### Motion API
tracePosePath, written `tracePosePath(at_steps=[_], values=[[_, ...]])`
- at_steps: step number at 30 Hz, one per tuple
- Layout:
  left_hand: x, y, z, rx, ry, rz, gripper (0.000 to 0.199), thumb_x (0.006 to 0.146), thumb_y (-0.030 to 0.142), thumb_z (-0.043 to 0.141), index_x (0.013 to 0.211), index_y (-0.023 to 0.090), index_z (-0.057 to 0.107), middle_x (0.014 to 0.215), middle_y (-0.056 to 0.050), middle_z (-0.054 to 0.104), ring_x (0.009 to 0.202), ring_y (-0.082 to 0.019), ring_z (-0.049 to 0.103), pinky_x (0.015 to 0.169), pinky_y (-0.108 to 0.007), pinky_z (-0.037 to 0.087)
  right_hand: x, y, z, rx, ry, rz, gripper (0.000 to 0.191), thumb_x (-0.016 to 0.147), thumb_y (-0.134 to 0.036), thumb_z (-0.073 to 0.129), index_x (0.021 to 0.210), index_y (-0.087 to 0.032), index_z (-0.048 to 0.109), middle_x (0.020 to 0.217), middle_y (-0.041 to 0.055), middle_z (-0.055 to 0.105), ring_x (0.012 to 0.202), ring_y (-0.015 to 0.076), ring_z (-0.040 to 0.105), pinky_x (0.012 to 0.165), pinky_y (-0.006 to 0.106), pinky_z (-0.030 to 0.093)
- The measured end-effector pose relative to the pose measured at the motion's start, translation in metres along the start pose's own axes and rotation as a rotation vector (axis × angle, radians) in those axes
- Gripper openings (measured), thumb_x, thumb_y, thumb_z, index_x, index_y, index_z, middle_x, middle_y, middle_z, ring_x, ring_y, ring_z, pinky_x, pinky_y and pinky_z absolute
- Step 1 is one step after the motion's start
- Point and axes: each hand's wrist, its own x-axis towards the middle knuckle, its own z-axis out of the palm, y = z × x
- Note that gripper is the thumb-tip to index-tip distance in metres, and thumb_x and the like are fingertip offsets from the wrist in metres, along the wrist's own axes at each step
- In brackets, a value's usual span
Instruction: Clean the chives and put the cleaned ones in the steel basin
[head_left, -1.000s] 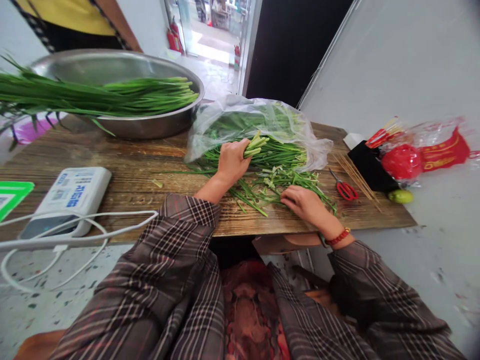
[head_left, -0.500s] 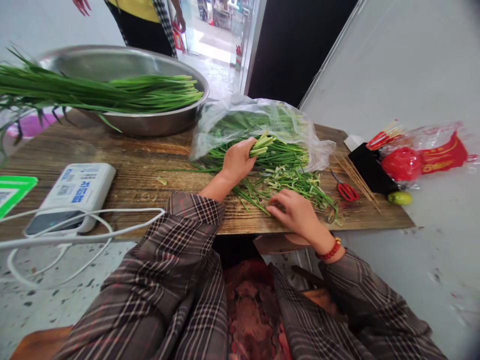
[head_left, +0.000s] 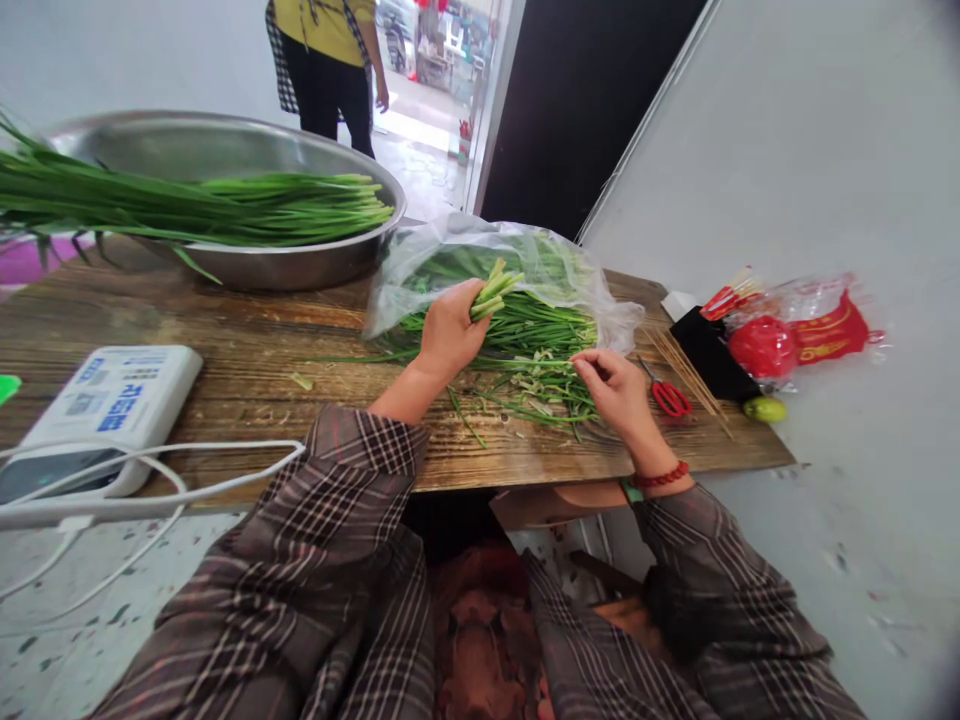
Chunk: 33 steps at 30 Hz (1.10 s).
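Stems (head_left: 496,290): clenched in left grip (head_left: 454,330).
Stalk (head_left: 536,362): pinched in right grip (head_left: 621,392); picking-over seems in hand, calling for light fingertips.
Scraps (head_left: 551,398): between both grips, nearer the right, on counter (head_left: 262,320).

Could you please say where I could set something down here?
The table is bare between the steel basin and white box, with a smaller patch between the scissors and its near edge. It is crowded around the plastic bag, chives and thin sticks.
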Motion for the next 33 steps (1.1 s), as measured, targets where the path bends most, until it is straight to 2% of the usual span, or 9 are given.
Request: tracePosePath(at_steps=[3,6,8,14,18,21,24,28,33], values=[[-0.001,0.001,0.003,-0.038,-0.110,-0.033,0.015,0.086,0.025,0.054,0.074,0.017,0.056,0.074,-0.002,0.059,0.072,-0.016,0.052,0.066,-0.027,0.038,0.017,-0.002,0.009,0.073,0.020,0.015,0.025,0.090,-0.038,0.055,0.083,-0.018,0.068,0.076,0.0031,0.067,0.069,0.0158,0.059,0.066,0.028,0.043],[-0.003,0.003,0.003,-0.112,-0.262,-0.099,0.020,0.086,0.030,0.054,0.072,0.016,0.058,0.071,0.000,0.060,0.071,-0.014,0.052,0.066,-0.025,0.038,0.035,-0.007,0.025,0.207,0.012,0.021,0.027,0.090,-0.039,0.052,0.083,-0.018,0.068,0.072,0.0018,0.066,0.065,0.0144,0.058,0.062,0.027,0.043],[-0.004,0.004,0.003,-0.189,-0.321,-0.134,0.024,0.087,0.033,0.052,0.073,0.015,0.061,0.072,0.000,0.061,0.071,-0.014,0.054,0.067,-0.024,0.038,0.046,-0.010,0.036,0.298,-0.014,0.023,0.027,0.091,-0.040,0.051,0.082,-0.019,0.066,0.071,0.0012,0.066,0.063,0.0142,0.060,0.062,0.027,0.044],[-0.006,0.004,0.002,-0.274,-0.338,-0.198,0.028,0.087,0.038,0.053,0.074,0.015,0.062,0.069,0.002,0.058,0.067,-0.012,0.050,0.066,-0.023,0.037,0.072,-0.012,0.063,0.462,-0.048,0.055,0.028,0.090,-0.044,0.051,0.078,-0.021,0.061,0.064,-0.0010,0.067,0.054,0.0135,0.062,0.058,0.027,0.046],[-0.006,0.007,0.002,-0.254,-0.440,-0.198,0.027,0.086,0.036,0.053,0.070,0.015,0.060,0.067,0.002,0.058,0.065,-0.011,0.049,0.065,-0.023,0.036,0.074,-0.007,0.076,0.580,0.003,0.153,0.030,0.088,-0.048,0.055,0.077,-0.021,0.060,0.059,-0.0020,0.065,0.049,0.0128,0.061,0.051,0.025,0.044],[-0.007,0.010,0.002,-0.246,-0.479,-0.216,0.023,0.083,0.032,0.056,0.068,0.015,0.059,0.065,0.003,0.056,0.064,-0.011,0.048,0.064,-0.023,0.035,0.070,-0.002,0.080,0.729,-0.011,0.242,0.033,0.086,-0.052,0.056,0.080,-0.020,0.060,0.058,-0.0026,0.064,0.048,0.0119,0.059,0.048,0.024,0.044],[-0.007,0.010,0.003,-0.238,-0.464,-0.252,0.024,0.084,0.033,0.055,0.068,0.015,0.058,0.065,0.003,0.055,0.063,-0.010,0.047,0.063,-0.023,0.035,0.067,0.001,0.078,0.808,-0.107,0.193,0.030,0.085,-0.050,0.059,0.086,-0.020,0.061,0.065,-0.0020,0.066,0.054,0.0111,0.060,0.052,0.023,0.045],[-0.006,0.009,0.004,-0.233,-0.485,-0.282,0.029,0.085,0.035,0.054,0.065,0.015,0.057,0.063,0.003,0.054,0.061,-0.010,0.046,0.062,-0.023,0.035,0.067,0.003,0.074,0.815,-0.174,0.094,0.023,0.077,-0.035,0.070,0.092,-0.021,0.061,0.070,-0.0035,0.062,0.062,0.0104,0.059,0.057,0.023,0.045],[-0.006,0.010,0.003,-0.228,-0.489,-0.298,0.030,0.085,0.037,0.055,0.065,0.015,0.054,0.062,0.003,0.051,0.061,-0.010,0.044,0.061,-0.023,0.034,0.067,0.003,0.071,0.783,-0.207,-0.027,0.034,0.077,-0.024,0.067,0.109,-0.022,0.055,0.081,-0.0019,0.064,0.067,0.0121,0.060,0.063,0.026,0.048]])
